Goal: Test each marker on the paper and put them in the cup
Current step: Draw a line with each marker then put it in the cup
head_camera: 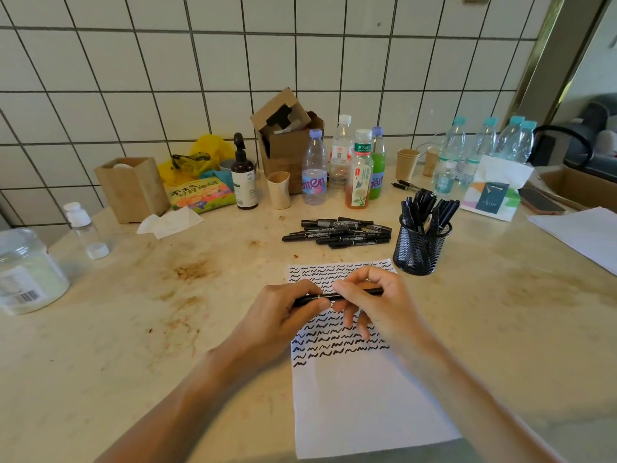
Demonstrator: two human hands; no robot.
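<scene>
Black marker (337, 296): slim, smooth plastic barrel, held level just above the paper (360, 396), near side of the mesh cup (421, 250). Our left hand (283, 312) curls round one end; our right hand (374, 295) pinches the other between thumb and fingertips, both closed on it. We cannot tell whether the cap is coming off or going on.

Risks, as we judge them: a cap tugged too hard could jerk the tip across skin or the tabletop; a loose cap would let the pen dry in the cup; the light sheet may slide, since neither hand pins it.

Paper: white, thin, rows of black squiggles over its upper half.

Mesh cup: black wire, round, already crowded with upright markers, so another may jam or tip it.

Untested marker pile (337, 232): left of the cup, lying loose, liable to roll.

Table (133, 345): pale, polished stone, stained brown.
</scene>
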